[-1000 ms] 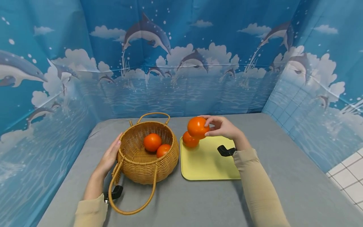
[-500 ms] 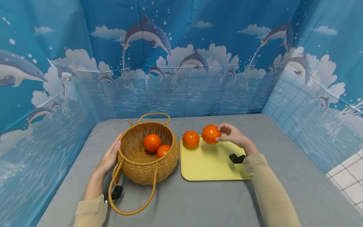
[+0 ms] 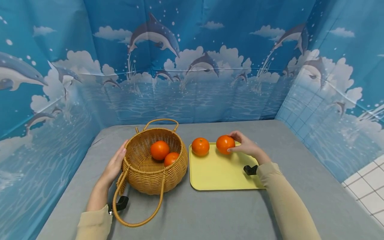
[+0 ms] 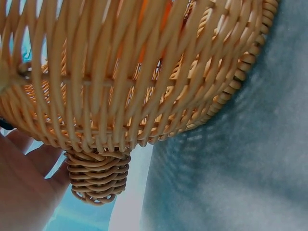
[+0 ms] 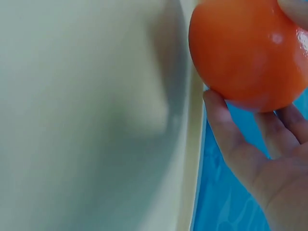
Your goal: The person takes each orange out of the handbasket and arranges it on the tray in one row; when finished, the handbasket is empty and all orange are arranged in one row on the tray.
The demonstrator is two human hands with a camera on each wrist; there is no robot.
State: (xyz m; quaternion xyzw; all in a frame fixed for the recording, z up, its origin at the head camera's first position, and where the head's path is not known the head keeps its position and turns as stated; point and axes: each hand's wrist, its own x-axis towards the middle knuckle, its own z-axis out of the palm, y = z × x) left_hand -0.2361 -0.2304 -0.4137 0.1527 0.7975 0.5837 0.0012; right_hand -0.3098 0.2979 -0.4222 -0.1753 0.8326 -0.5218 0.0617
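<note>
My right hand (image 3: 247, 146) pinches an orange (image 3: 225, 144) between thumb and fingers at the back of a yellow tray (image 3: 216, 173). In the right wrist view this orange (image 5: 248, 53) is by the tray's rim; whether it touches the tray I cannot tell. A second orange (image 3: 200, 146) sits at the tray's back left corner. To the left stands a wicker basket (image 3: 150, 183) with two oranges inside, one at the back (image 3: 159, 150) and one partly hidden by the rim (image 3: 171, 159). My left hand (image 3: 112, 168) rests against the basket's left side, fingers extended.
The basket's front handle (image 3: 139, 224) hangs down onto the grey tabletop (image 3: 204, 213), while the back handle (image 3: 160, 120) stands up. A blue dolphin-print curtain (image 3: 192, 96) closes off the back and sides.
My right hand has carried its orange from beside the basket to the right, then lowered it toward the tray. The left hand and basket have stayed put.
</note>
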